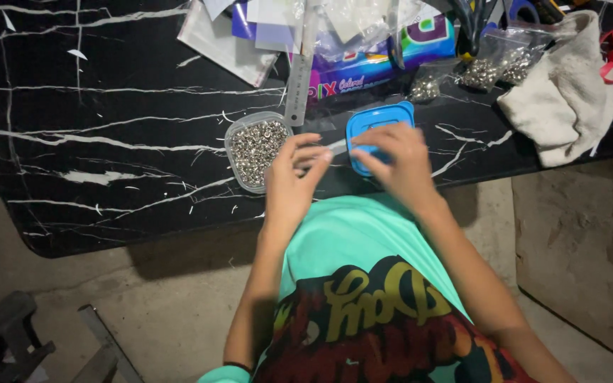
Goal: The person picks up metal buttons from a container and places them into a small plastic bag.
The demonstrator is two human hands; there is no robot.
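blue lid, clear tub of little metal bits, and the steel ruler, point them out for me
blue lid (386,117), head view, on its upper rim
clear tub of metal bits (255,150), head view, on the bits inside
steel ruler (298,89), head view, on its lower half

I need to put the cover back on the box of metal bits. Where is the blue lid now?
In the head view the blue lid lies on the black marble table, right of the clear tub of metal bits, partly under the right hand.

Tub of small metal pieces left of lid, ruler behind tub, cloth far right.
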